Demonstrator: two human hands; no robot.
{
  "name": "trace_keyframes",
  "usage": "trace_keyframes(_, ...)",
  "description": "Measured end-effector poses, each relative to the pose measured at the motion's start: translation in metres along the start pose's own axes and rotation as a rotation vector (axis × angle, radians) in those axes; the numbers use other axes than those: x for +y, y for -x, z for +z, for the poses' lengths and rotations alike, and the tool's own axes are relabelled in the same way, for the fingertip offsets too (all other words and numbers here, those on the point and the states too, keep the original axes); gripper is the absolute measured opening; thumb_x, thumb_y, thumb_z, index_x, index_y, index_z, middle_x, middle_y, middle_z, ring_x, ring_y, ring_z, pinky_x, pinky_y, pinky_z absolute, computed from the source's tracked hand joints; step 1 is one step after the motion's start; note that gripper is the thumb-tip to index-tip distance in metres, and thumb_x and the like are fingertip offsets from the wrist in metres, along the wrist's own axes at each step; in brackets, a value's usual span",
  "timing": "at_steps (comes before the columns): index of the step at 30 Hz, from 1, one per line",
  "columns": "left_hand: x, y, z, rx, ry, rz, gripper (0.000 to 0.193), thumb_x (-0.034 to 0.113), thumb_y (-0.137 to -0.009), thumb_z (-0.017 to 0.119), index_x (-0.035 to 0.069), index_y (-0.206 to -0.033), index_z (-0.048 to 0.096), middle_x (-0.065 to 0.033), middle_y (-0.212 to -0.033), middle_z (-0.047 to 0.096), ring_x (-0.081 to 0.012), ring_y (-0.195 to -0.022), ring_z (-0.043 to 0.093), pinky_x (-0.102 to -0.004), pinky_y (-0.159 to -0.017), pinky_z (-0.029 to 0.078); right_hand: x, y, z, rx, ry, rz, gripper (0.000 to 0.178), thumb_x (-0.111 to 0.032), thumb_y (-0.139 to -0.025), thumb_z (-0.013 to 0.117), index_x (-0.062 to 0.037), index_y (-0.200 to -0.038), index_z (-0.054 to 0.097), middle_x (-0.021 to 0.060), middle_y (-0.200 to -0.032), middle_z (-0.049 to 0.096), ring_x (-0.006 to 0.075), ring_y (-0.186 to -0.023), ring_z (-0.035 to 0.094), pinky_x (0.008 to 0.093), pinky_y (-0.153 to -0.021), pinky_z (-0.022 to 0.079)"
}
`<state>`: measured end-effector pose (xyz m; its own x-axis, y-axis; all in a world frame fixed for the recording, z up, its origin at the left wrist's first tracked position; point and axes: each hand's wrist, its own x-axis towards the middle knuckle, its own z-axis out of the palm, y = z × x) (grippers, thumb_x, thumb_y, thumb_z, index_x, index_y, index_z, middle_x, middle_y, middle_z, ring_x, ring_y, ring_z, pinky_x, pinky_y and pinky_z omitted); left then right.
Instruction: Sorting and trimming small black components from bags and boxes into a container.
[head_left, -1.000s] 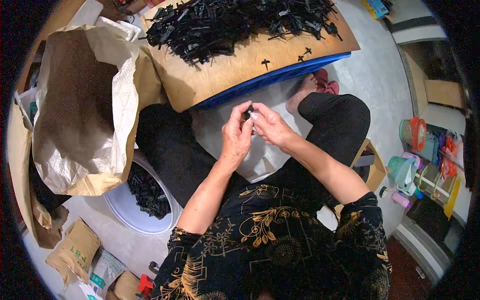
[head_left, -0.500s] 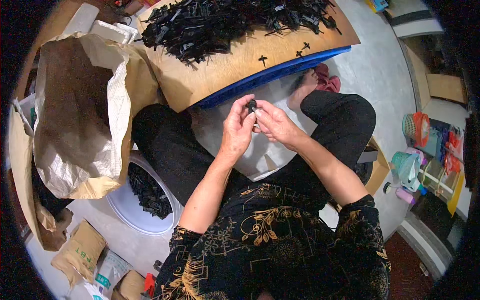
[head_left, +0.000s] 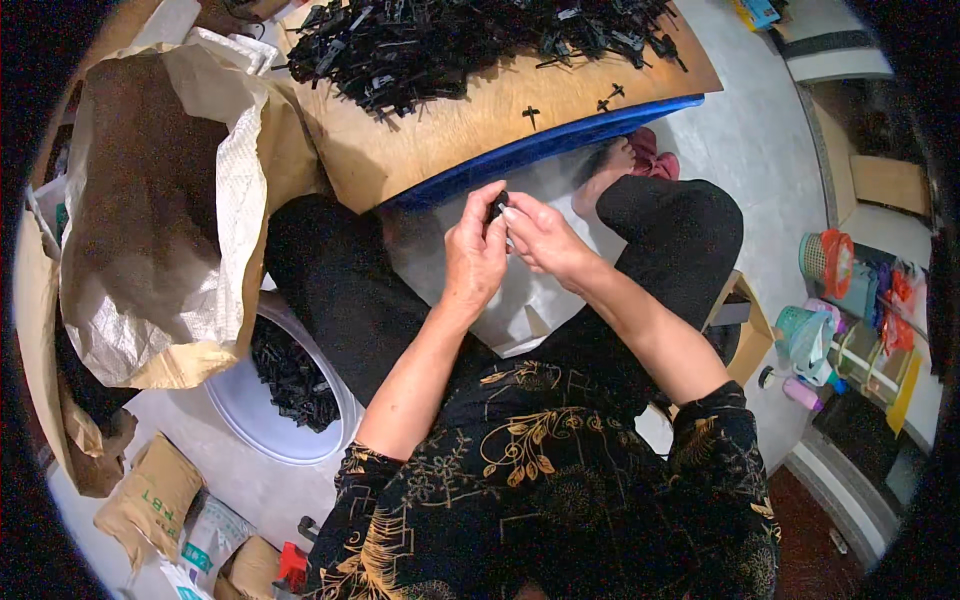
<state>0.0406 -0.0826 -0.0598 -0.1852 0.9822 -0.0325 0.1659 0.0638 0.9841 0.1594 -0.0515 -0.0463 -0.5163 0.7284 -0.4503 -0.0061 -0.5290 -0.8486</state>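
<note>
A small black plastic part [head_left: 497,207] is pinched between my two hands, above the gap between my knees. My left hand [head_left: 474,250] grips it with fingers and thumb from the left. From the right, my right hand [head_left: 546,238] closes on it with thumb and fingertips. My fingers cover most of the part, so its exact shape is hidden. Beyond my hands, a large heap of black plastic parts [head_left: 400,55] covers the far side of a wooden board [head_left: 400,150]. Several cross-shaped black pieces [head_left: 531,115] lie apart near the board's front edge.
A big open paper sack [head_left: 245,200] stands at the left. Below it, a white tub [head_left: 225,400] holds more black parts [head_left: 290,380]. Brown and white bags [head_left: 150,495] lie at the lower left. A cardboard box [head_left: 750,335] sits by my right knee, with baskets [head_left: 815,255] farther right.
Both hands have shifted slightly up and left, still gripping the black part, which now shows less between the fingers. The surroundings have shifted a little in view.
</note>
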Motion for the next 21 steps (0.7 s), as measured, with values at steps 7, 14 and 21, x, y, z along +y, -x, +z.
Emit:
trace_keyframes(7,-0.005,0.003,-0.006,-0.159,0.326,-0.221,0.029,0.003,-0.089,0.043,0.007,-0.118,0.045,-0.0044,-0.087,0.058,-0.0116,-0.071,0.059,-0.0228,-0.057,0.049,-0.012,0.002,-0.007,-0.051,0.018,0.214,0.03,-0.03,-0.092,0.043,-0.0117,-0.115,0.046,-0.0096,-0.056,0.031,0.0006,-0.044,0.025,0.0166,-0.037,0.018)
trace_keyframes(14,0.003,0.013,-0.015,-0.177,0.463,-0.255,0.036,0.011,-0.088,0.048,0.004,-0.122,0.041,-0.0043,-0.096,0.055,-0.0112,-0.073,0.057,-0.0242,-0.06,0.052,-0.014,0.018,0.002,-0.069,0.073,0.135,0.034,-0.033,-0.092,0.043,-0.0095,-0.117,0.046,-0.0094,-0.056,0.032,0.0011,-0.044,0.025,0.0173,-0.037,0.019)
trace_keyframes(21,0.003,0.015,-0.013,-0.175,0.421,-0.241,0.034,0.008,-0.089,0.046,0.004,-0.122,0.042,-0.0052,-0.097,0.055,-0.0108,-0.072,0.057,-0.0235,-0.058,0.052,-0.005,0.015,0.004,-0.049,0.171,0.039,0.033,-0.031,-0.092,0.041,-0.0077,-0.115,0.046,-0.0084,-0.056,0.034,0.0013,-0.043,0.027,0.017,-0.036,0.021)
